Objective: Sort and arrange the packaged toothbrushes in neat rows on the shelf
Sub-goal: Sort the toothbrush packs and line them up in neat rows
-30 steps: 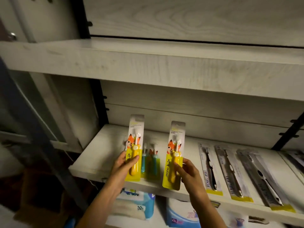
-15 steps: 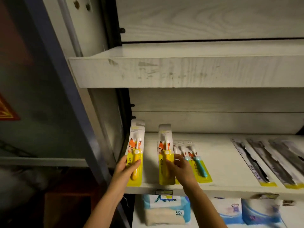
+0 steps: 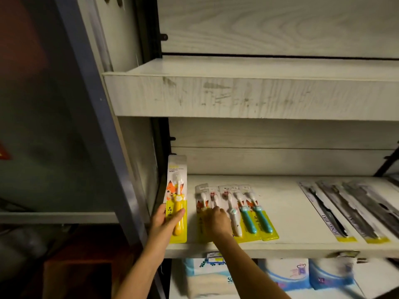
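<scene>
My left hand (image 3: 166, 223) grips a yellow fox toothbrush pack (image 3: 177, 190) upright at the left end of the white shelf (image 3: 287, 247). My right hand (image 3: 217, 221) lies palm down on a second yellow fox pack (image 3: 201, 203) that is flat on the shelf; its finger shape is blurred. Right beside that pack lie a white-handled pack (image 3: 234, 216) and two teal-handled packs (image 3: 258, 214), overlapping in a row. Dark-handled toothbrush packs (image 3: 328, 212) lie in a row at the right of the shelf.
An upper white shelf (image 3: 248, 93) hangs over this one. On the shelf below stand blue and white tissue packs (image 3: 285, 275). A grey-blue post (image 3: 103, 130) and a dark upright (image 3: 159, 156) border the shelf on the left.
My right hand has laid its yellow pack flat on the shelf beside the other fox packs. My left hand still holds its pack upright. The camera has moved left and closer.
</scene>
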### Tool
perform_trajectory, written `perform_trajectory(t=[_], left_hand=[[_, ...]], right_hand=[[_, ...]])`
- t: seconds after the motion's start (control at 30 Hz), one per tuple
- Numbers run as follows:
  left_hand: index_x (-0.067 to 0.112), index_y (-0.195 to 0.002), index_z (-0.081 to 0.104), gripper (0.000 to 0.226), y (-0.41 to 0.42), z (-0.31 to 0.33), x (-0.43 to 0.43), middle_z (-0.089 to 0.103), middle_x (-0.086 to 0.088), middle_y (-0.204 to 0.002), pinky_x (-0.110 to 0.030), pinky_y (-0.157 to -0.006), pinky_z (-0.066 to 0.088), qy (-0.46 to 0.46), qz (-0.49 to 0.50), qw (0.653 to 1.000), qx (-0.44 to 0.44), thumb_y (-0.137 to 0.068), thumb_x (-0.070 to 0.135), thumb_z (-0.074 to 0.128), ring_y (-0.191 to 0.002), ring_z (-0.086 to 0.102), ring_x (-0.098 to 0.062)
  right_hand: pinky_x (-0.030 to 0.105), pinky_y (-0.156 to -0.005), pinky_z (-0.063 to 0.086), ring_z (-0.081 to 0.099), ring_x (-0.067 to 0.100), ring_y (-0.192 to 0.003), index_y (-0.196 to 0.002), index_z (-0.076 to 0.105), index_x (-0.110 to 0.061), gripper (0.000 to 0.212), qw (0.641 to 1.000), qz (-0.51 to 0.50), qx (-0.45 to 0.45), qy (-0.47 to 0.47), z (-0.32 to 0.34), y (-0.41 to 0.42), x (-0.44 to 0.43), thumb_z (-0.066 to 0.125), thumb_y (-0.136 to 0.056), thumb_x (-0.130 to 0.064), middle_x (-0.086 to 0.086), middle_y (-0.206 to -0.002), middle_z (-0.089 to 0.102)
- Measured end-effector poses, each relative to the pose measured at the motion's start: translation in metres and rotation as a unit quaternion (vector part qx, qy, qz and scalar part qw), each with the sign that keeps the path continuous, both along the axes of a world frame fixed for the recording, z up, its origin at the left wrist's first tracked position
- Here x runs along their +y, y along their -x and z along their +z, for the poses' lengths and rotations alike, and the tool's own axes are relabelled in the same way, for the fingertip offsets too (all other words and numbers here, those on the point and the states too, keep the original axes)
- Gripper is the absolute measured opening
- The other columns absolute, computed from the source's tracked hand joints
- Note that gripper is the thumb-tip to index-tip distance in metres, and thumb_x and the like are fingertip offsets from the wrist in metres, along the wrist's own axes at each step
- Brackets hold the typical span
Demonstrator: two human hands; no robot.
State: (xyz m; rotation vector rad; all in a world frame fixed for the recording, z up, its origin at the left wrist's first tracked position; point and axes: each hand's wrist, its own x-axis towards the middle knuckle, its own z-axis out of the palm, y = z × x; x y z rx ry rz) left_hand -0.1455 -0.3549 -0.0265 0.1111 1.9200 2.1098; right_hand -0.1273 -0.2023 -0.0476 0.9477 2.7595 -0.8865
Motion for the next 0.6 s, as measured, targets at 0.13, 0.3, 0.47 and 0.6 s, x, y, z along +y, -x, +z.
perform_trajectory(t=[0.13, 0.3, 0.47, 0.6], left_hand=[[0.019, -0.127, 0.053, 0.07, 0.002, -0.004, 0.001, 0.061, -0.004, -0.12, -0.022, -0.072, 0.045, 0.001, -0.002, 1.0, -0.008, -0.066, 0.04, 0.078, -0.105, 0.06, -0.019], [0.018, -0.117, 0.056, 0.036, -0.001, 0.002, 0.008, 0.064, -0.004, -0.111, -0.022, -0.068, 0.042, -0.004, -0.005, 1.0, -0.007, -0.083, 0.022, 0.066, -0.095, 0.06, -0.016], [0.027, -0.096, 0.057, 0.015, -0.005, 0.008, 0.013, 0.064, 0.001, -0.102, -0.022, -0.067, 0.041, -0.003, -0.018, 1.0, -0.005, -0.086, 0.018, 0.063, -0.091, 0.058, -0.012], [0.028, -0.095, 0.057, 0.015, -0.006, 0.005, 0.015, 0.065, 0.002, -0.101, -0.022, -0.067, 0.044, 0.012, -0.024, 1.0, -0.007, -0.086, 0.018, 0.063, -0.092, 0.059, -0.013]], right_hand=[[0.038, -0.091, 0.046, 0.055, 0.031, -0.115, -0.13, 0.038, -0.007, 0.034, 0.997, 0.043, -0.001, -0.067, -0.002, -0.007, -0.004, 0.039, -0.096, -0.011, 0.014, -0.135, 0.04], [0.036, -0.092, 0.045, 0.052, 0.031, -0.118, -0.137, 0.031, -0.009, 0.04, 0.988, 0.089, -0.017, -0.127, -0.003, -0.011, -0.007, 0.036, -0.097, -0.01, 0.015, -0.143, 0.032], [0.035, -0.098, 0.043, 0.048, 0.031, -0.123, -0.143, 0.023, -0.01, 0.049, 0.986, 0.089, -0.022, -0.138, -0.004, -0.012, -0.005, 0.038, -0.097, -0.007, 0.016, -0.146, 0.029], [0.034, -0.099, 0.043, 0.047, 0.03, -0.124, -0.145, 0.02, -0.01, 0.051, 0.987, 0.082, -0.028, -0.138, -0.002, -0.013, 0.001, 0.038, -0.097, -0.008, 0.017, -0.147, 0.029]])
